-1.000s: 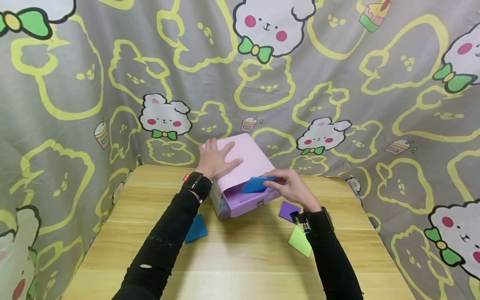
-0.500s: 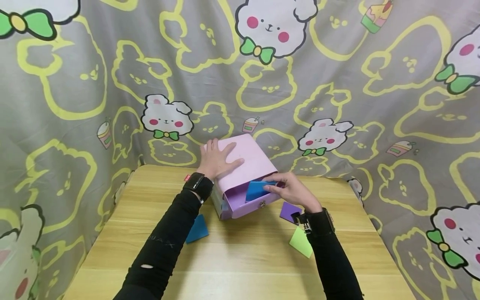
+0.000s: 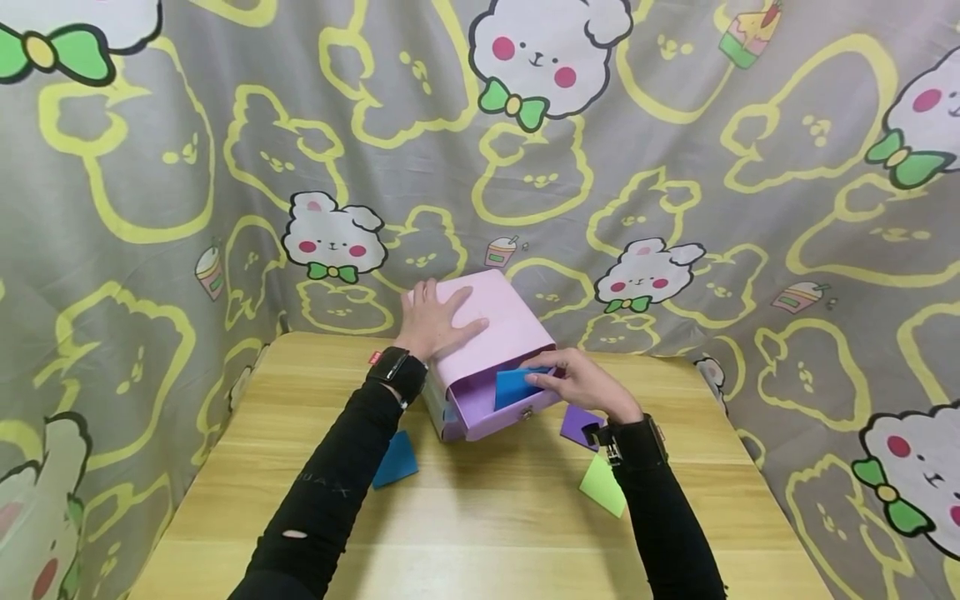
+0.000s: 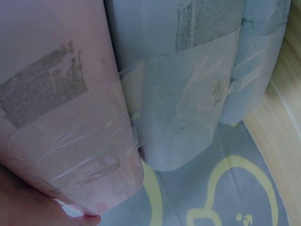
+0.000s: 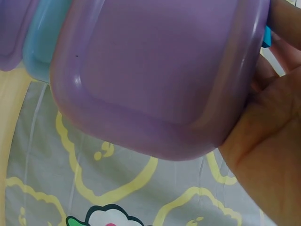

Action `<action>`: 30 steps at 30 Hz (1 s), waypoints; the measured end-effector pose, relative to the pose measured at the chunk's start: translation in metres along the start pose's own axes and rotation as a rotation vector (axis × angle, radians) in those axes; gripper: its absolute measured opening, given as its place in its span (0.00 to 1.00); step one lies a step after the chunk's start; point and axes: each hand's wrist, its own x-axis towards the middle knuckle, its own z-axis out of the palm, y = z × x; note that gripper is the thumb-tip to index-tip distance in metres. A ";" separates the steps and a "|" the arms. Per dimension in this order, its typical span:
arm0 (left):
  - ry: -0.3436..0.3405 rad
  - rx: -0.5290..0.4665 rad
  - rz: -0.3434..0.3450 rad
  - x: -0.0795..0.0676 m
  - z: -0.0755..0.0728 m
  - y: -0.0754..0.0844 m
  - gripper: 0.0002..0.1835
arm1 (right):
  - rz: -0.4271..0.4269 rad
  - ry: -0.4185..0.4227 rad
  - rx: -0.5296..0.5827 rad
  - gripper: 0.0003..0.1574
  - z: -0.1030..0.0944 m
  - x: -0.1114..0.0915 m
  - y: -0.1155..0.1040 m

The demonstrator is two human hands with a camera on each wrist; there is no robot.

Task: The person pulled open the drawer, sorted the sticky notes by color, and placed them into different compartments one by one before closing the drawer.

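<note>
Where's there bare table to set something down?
Bare table: the near middle, between left sleeve and right sleeve, and the strips outside each sleeve. Crowded: around the pink-topped box, and just inside the sleeves, at the blue square, purple square and green square.

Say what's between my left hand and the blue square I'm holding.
In the head view, the box's pink top lies between your left hand and blue square.

One Wide View, Two Close Ones

Your head camera is looking forward and down, taking in the table (image 3: pixel 480 533), curtain (image 3: pixel 540 183) and pink-topped box (image 3: pixel 506 321) from well back. Your left wrist camera is facing the box's taped side (image 4: pixel 70 136) up close; your right wrist camera is facing its purple part (image 5: pixel 155 61) closely. All three views are sharing the box and curtain.
</note>
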 end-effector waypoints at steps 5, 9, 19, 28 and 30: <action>0.006 0.002 0.004 0.000 0.001 -0.002 0.45 | 0.011 -0.040 -0.002 0.14 0.000 0.002 0.001; 0.013 -0.011 0.009 0.001 0.002 -0.001 0.45 | 0.021 -0.064 -0.004 0.14 0.000 0.005 0.002; 0.015 -0.010 0.010 0.002 0.001 -0.001 0.45 | 0.087 -0.117 -0.033 0.17 0.004 0.010 0.000; 0.020 -0.013 0.005 0.001 0.001 -0.001 0.45 | 0.116 -0.080 -0.091 0.17 0.010 0.013 0.001; 0.015 -0.011 0.003 0.001 0.002 -0.001 0.45 | 0.123 -0.062 -0.093 0.17 0.011 0.013 0.002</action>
